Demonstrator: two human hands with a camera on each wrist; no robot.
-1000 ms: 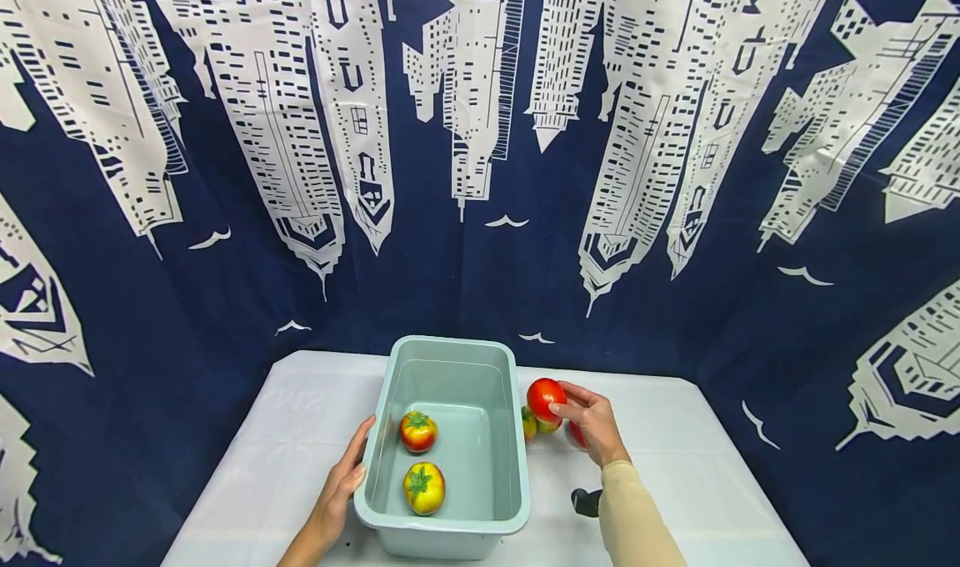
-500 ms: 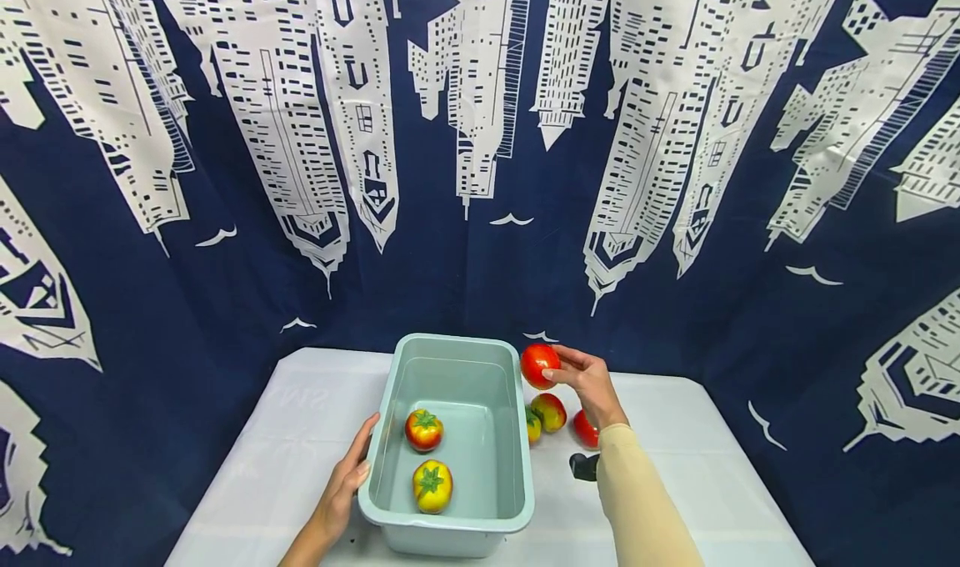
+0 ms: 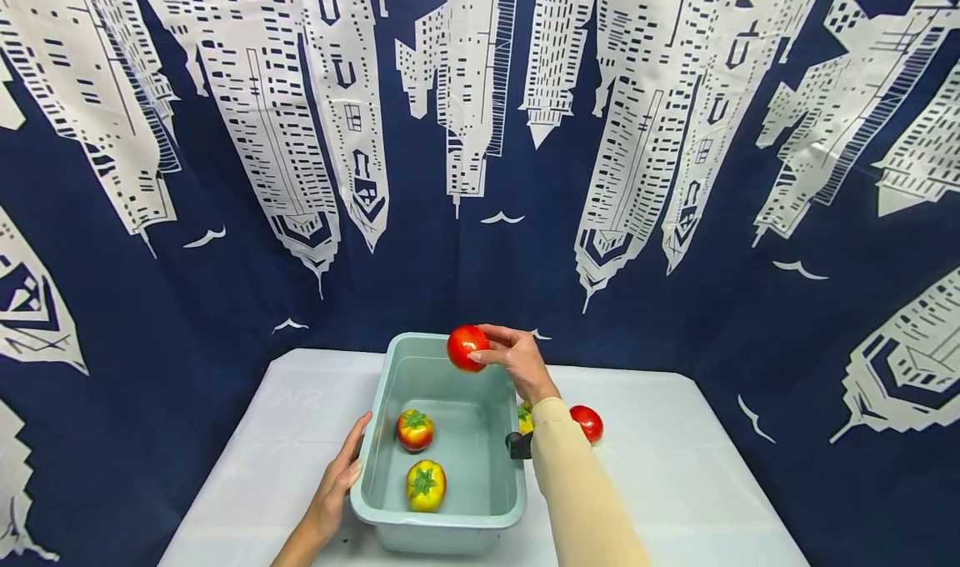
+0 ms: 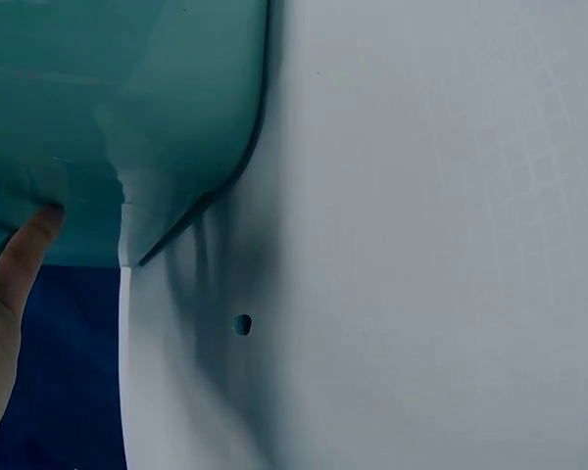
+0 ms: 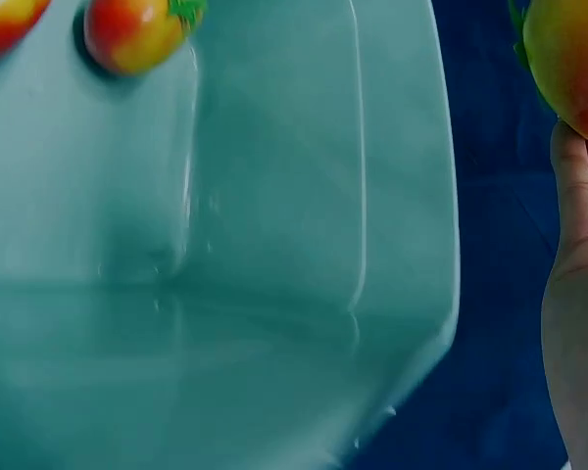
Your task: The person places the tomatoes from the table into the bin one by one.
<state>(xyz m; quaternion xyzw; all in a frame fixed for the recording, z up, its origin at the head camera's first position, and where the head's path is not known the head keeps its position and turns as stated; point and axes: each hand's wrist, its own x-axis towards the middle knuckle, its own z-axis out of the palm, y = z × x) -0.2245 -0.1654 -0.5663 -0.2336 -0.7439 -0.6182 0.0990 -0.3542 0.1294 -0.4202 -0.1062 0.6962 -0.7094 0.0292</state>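
Over the far end of a pale green plastic bin, my right hand pinches a red tomato between thumb and fingers. The right wrist view shows this tomato yellow-green and red underneath, with green leaves at its edge. Inside the bin lie two tomatoes, a red-yellow one and a yellower one nearer me, green calyxes up. My left hand rests against the bin's left side with its fingers extended; in the left wrist view a fingertip touches the bin wall.
On the white table right of the bin sit a red tomato and a yellow one, partly hidden by the right sleeve. A navy cloth with white buildings hangs behind the table.
My right hand has lifted the red tomato from beside the bin and carried it left over the far end of the bin. The left hand stays at the bin's side.
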